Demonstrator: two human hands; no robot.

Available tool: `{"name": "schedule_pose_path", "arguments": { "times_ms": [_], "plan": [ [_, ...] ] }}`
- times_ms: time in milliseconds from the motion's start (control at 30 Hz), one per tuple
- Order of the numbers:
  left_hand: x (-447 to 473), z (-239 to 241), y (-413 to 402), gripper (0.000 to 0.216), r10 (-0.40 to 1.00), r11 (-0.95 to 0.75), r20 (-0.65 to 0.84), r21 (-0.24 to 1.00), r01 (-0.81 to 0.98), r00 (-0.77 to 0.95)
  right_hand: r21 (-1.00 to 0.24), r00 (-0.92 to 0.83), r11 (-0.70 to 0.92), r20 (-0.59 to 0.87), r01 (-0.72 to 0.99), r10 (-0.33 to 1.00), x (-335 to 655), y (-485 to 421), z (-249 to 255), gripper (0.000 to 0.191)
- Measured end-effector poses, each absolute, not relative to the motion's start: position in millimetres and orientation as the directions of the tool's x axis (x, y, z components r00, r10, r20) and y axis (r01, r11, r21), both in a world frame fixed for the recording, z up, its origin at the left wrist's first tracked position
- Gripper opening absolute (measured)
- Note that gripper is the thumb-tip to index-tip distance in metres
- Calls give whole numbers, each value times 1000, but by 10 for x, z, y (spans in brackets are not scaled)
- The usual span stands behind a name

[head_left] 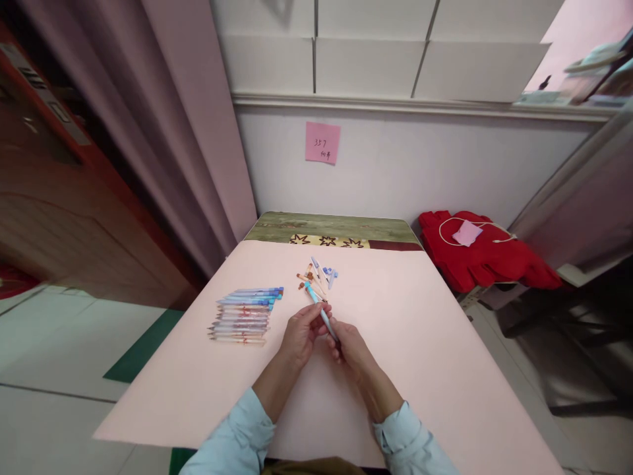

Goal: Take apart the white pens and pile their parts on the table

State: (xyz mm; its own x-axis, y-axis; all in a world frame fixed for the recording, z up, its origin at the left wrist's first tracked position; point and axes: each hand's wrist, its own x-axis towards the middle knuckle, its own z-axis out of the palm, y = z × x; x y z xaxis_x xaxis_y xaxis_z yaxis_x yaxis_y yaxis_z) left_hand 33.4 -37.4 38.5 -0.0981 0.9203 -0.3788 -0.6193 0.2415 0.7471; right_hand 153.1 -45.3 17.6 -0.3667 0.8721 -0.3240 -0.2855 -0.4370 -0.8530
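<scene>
Between both hands, over the middle of the table, is a light blue pen (325, 318) with a brighter blue top end pointing away from me. My left hand (302, 332) pinches its middle with thumb and fingers. Lower down, my right hand (350, 343) closes round the near end, which the fingers partly hide. Just beyond the hands lies a loose pile of pen parts (320, 280), some cream and brown, some blue. To the left, a row of pens (242, 323) lies side by side, blue ones at the far side, pale patterned ones nearer.
A pale pink sheet (420, 369) covers the table, with a green wood-patterned strip (346, 224) at its far edge. Red cloth (479, 257) with a white cable sits on a seat at the right. A pink note (322, 142) is stuck on the wall, and a curtain (198, 132) hangs left.
</scene>
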Motion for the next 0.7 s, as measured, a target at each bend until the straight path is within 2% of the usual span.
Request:
{"name": "schedule_pose_path", "arguments": {
  "times_ms": [167,300,367,533,700],
  "plan": [
    [380,354,-386,17,878,217,-436,728,-651,-195,-927,-231,-286,-231,-242,945,1510,-446,132,43],
    [388,339,-369,18,901,197,-399,728,-656,-171,-985,-53,-132,-127,-107,990,1519,-476,157,37],
    [382,333,-361,20,923,200,-363,734,-649,-126,-983,-91,-160,-152,-88,984,1531,-483,174,38],
    [383,321,-371,22,922,276,-384,722,-635,-36,-882,-340,-435,-359,-180,869,1540,-453,173,59],
    [339,336,-353,20,933,145,-327,718,-681,-147,-910,-258,-345,-286,-228,923,1540,-446,165,43]
  ]
}}
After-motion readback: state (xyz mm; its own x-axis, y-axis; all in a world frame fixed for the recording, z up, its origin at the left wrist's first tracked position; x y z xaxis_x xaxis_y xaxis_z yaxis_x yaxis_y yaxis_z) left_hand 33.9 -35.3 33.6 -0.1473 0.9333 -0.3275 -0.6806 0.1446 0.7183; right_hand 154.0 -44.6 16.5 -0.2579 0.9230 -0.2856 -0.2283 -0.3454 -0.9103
